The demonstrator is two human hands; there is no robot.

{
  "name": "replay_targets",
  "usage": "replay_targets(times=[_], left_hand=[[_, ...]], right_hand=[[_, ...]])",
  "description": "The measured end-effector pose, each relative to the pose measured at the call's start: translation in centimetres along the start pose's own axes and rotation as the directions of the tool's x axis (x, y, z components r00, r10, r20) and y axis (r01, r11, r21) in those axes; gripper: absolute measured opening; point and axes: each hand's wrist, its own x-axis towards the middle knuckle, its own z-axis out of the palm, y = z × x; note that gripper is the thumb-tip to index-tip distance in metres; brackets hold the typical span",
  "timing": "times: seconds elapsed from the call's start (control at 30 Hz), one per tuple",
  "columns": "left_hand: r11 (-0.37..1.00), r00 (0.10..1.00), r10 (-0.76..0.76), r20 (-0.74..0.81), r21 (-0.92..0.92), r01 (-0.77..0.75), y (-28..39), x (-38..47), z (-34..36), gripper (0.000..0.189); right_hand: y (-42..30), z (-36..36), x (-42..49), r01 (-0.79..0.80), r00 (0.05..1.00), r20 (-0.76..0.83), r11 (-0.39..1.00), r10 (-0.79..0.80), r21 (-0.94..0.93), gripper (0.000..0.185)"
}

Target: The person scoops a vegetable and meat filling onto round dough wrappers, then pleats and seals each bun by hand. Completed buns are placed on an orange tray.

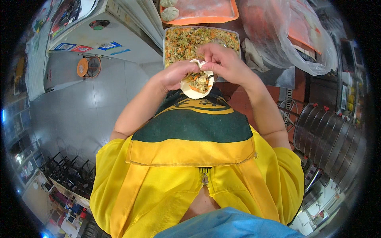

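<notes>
A round dough wrapper [190, 92] with a mound of chopped vegetable filling [198, 82] on it rests in my left hand [176, 73]. The left thumb lies over the filling near the wrapper's far edge. My right hand [225, 63] pinches that far edge between thumb and fingers, where the dough is gathered into folds. The near part of the wrapper lies spread with the filling uncovered. Just beyond both hands sits a rectangular tub [164, 44] full of the same filling, with orange shreds and green bits; my right hand covers part of it.
Behind the tub lies an orange tray [202, 12] with pleated buns [170, 13] at its left. A clear plastic bag [268, 32] and a whitish cloth [254, 56] are on the right. Stacked round metal steamers [324, 142] stand by my right elbow. A white cabinet [119, 35] rises at left.
</notes>
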Motion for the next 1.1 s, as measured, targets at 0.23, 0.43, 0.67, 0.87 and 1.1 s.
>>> replay_targets(times=[0.23, 0.43, 0.67, 0.87, 1.1], left_hand=[[0.932, 0.975, 0.147, 0.168, -0.352, -0.08, 0.7, -0.6, -0.2, 0.058], [0.967, 0.962, 0.217, -0.164, -0.098, -0.235, -1.1, -0.3, 1.7, 0.059], [0.972, 0.965, 0.234, -0.118, -0.003, -0.237, -0.9, 0.0, 1.7, 0.037], [0.982, 0.979, 0.181, -0.097, 0.071, -0.175, -0.8, -0.3, 1.9, 0.029], [0.984, 0.988, 0.154, -0.028, 0.099, -0.151, -1.1, 0.1, 1.3, 0.027]], right_hand=[[1.8, 0.6, -0.3, -0.143, 0.972, -0.146, 0.954, 0.185, 0.262, 0.01], [2.1, 2.4, -1.2, 0.028, 0.931, -0.361, 0.998, -0.046, -0.053, 0.011], [0.8, 0.4, -0.7, -0.086, 0.974, -0.199, 0.989, 0.108, 0.119, 0.015], [0.3, 1.1, -0.8, 0.245, 0.92, -0.209, 0.902, -0.333, -0.356, 0.01], [0.4, 0.5, -0.7, -0.044, 0.998, -0.059, 0.991, 0.037, -0.123, 0.009]])
